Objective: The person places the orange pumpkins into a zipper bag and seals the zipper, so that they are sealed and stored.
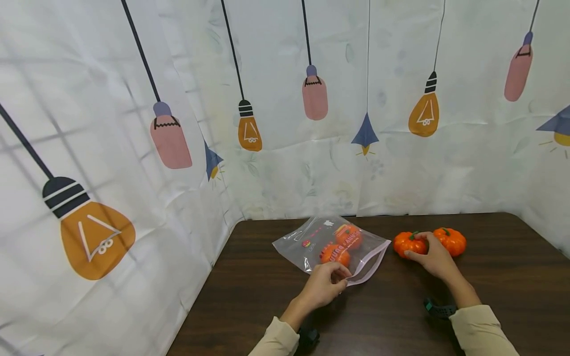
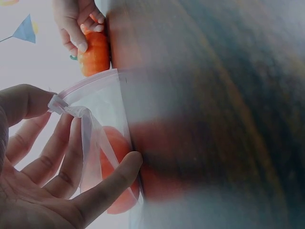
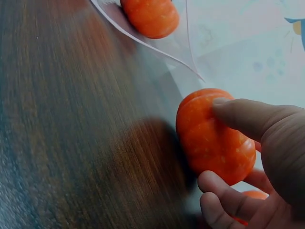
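Cloth [image 1: 285, 183] printed with lamps [image 1: 249, 133] fills the upper frame behind a brown table [image 1: 383, 321], where the left hand [image 1: 321, 288], lower centre, pinches a bag [image 1: 305, 256] of pumpkins [image 1: 335, 255] and the right hand [image 1: 435, 258], lower right, grips another pumpkin [image 1: 404, 243].

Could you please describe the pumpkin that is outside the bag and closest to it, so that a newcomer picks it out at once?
On the dark brown table, find the clear zip bag holding two orange pumpkins. To its right, choose the left pumpkin, not the far-right pumpkin. It alone is gripped between thumb and fingers of the right hand.
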Tool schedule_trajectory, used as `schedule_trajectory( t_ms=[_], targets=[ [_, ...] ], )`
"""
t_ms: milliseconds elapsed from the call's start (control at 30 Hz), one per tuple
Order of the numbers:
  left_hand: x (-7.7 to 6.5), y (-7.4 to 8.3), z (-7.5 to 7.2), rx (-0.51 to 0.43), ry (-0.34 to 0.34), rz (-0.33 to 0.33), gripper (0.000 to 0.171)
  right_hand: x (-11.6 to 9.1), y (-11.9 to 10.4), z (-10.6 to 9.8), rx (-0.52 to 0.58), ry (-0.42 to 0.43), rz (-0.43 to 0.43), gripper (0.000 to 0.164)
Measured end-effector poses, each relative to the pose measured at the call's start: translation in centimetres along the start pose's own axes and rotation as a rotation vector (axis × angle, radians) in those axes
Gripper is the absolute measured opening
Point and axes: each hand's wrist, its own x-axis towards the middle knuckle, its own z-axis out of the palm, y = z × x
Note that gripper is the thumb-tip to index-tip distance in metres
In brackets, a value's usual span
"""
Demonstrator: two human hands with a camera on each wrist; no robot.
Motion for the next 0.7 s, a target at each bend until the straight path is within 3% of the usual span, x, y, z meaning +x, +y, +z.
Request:
schedule_trajectory(
  t_ms=[700],
  targets=[
    [-0.02, -0.08, 0.13, 0.003, 0.015, 0.001, 0.012, -0.43, 0.00, -0.41, 0.023, -0.038, -0.043, 0.071]
  ],
)
